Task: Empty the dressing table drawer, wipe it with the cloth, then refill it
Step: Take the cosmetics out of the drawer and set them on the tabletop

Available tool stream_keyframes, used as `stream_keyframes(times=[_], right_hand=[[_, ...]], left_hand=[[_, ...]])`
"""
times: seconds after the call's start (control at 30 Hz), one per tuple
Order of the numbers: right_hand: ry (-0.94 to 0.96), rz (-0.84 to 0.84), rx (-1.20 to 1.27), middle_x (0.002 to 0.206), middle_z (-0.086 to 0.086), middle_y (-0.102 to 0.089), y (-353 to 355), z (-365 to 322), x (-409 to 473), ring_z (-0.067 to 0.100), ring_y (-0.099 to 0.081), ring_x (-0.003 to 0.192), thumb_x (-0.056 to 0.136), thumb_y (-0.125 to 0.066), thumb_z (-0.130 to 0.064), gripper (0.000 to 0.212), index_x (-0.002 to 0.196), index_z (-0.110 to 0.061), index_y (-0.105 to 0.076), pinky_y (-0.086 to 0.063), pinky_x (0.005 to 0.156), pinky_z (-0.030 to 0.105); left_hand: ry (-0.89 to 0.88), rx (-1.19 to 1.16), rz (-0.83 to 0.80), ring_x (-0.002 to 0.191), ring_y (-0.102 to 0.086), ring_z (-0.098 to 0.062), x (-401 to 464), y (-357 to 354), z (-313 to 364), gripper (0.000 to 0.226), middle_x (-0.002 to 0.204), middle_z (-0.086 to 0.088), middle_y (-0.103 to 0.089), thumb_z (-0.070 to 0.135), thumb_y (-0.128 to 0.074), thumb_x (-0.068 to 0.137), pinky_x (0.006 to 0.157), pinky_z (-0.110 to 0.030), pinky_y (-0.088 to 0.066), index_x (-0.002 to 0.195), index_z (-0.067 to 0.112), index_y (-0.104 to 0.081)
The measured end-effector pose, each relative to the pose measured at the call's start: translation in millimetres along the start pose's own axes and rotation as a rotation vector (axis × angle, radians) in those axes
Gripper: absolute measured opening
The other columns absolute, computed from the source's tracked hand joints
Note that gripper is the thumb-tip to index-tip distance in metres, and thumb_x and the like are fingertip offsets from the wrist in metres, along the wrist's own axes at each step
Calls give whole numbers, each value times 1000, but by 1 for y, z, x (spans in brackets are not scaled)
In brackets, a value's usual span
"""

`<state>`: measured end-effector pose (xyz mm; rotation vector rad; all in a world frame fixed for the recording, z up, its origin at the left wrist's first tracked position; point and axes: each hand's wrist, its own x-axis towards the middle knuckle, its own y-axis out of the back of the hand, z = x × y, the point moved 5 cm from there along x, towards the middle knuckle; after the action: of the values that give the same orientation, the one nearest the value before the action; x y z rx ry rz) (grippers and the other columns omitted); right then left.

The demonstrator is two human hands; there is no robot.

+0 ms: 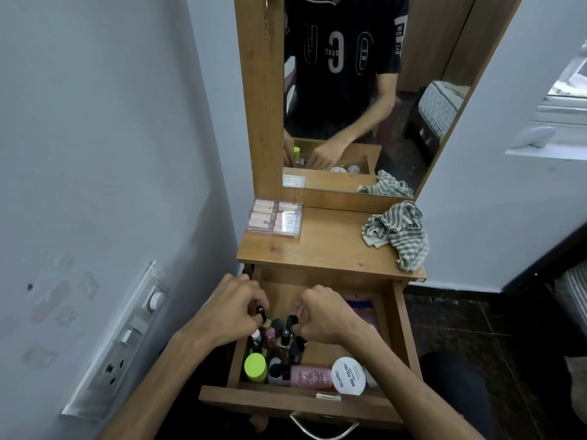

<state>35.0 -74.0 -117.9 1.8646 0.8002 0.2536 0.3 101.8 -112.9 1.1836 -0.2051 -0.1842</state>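
The wooden drawer (401, 338) of the dressing table stands pulled out below me, with several small nail polish bottles (275, 336) clustered at its left. My left hand (232, 312) is closed on a black-capped bottle (260, 311) above that cluster. My right hand (320, 315) pinches another dark-capped bottle (290, 322) beside it. At the drawer's front lie a green-lidded jar (255, 367), a pink bottle (313, 377) and a white round nail polish remover tub (348, 375). A pink packet (365, 309) lies at the back right. The striped cloth (400, 233) is crumpled on the tabletop's right.
A clear box of small tubes (274, 217) rests on the tabletop (330, 246) at the left. The mirror (349, 90) rises behind. A wall with a switch panel (127, 338) is close on the left. Another wall stands to the right.
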Motion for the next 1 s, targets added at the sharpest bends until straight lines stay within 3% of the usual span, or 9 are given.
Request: stream_keyframes(times=[0.13,0.23,0.4,0.53,0.67,0.83,0.9,1.0], right_hand=[[43,104,37,81,-8,-75,31,-7,2,11,-69,76,77,-78,-31,13,82,-20,-76,-61,74,34],[99,152,111,78,-10,-73,69,-22,5,6,-67,72,80,-81,-32,11,83,-22,-76,-60,66,26],[110,339,134,74,-15,-72,132,-38,37,-1,-65,66,77,-82,-35,10,79,-28,-76,-45,56,14],[52,380,121,74,-12,-75,140,-42,76,6,-68,69,71,-79,-37,11,78,-28,-78,-59,65,32],[11,327,52,75,-11,-75,127,-40,98,11,-68,73,71,-79,-35,13,83,-28,-81,-59,68,33],[-3,316,8,80,-10,-76,113,-37,103,16,-70,77,72,-80,-35,16,87,-28,-80,-61,74,39],[3,329,15,81,-9,-76,110,-35,104,17,-71,77,75,-78,-33,14,88,-27,-79,-61,75,41],[9,337,13,87,-8,-78,111,-34,103,19,-72,83,80,-78,-33,20,99,-26,-78,-61,79,41]], left_hand=[[-39,-87,125,86,-50,2,7,31,3,13,79,25,-63,30,-73,70,78,-24,-27,83,32,-75],[-63,-124,217,85,-52,1,18,68,2,15,79,23,-65,32,-69,68,81,-28,-33,82,33,-75],[-31,-138,316,82,-55,-5,52,128,-1,21,79,21,-65,31,-71,66,75,-29,-42,85,26,-79],[12,-82,298,79,-55,-7,77,137,-15,17,80,13,-71,21,-82,69,73,-32,-41,86,26,-80],[30,-44,279,79,-55,-9,90,128,-22,22,86,5,-75,13,-83,70,70,-25,-41,91,20,-82],[46,-65,285,82,-58,-15,93,117,-27,23,89,7,-74,18,-75,71,86,-42,-48,93,21,-81],[40,-63,291,82,-59,-17,93,115,-26,27,90,6,-74,23,-69,70,87,-45,-49,95,21,-81],[40,-48,296,84,-60,-18,95,112,-28,28,94,5,-74,16,-77,73,86,-46,-51,100,21,-80]])
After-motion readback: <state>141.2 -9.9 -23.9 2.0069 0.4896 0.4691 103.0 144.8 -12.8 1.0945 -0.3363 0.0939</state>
